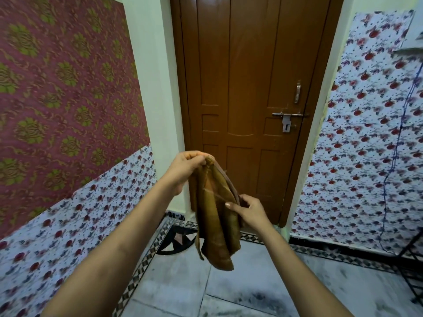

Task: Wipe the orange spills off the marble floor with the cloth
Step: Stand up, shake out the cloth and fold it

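Observation:
A brownish-orange cloth point(215, 220) hangs in folds in front of me, well above the floor. My left hand point(185, 168) pinches its top edge. My right hand point(248, 210), lower and to the right, grips the cloth's right side, thumb across the fabric. The grey-white marble floor point(263, 289) lies below, with dark smudges near the bottom centre. No orange spill shows in this view.
A closed brown wooden door point(247, 99) with a metal latch point(287, 120) stands straight ahead. Patterned walls flank it left and right. A black-and-white tile border point(146, 259) edges the floor. A dark metal stand point(412, 271) and a hanging blue cord point(398, 138) are at the right.

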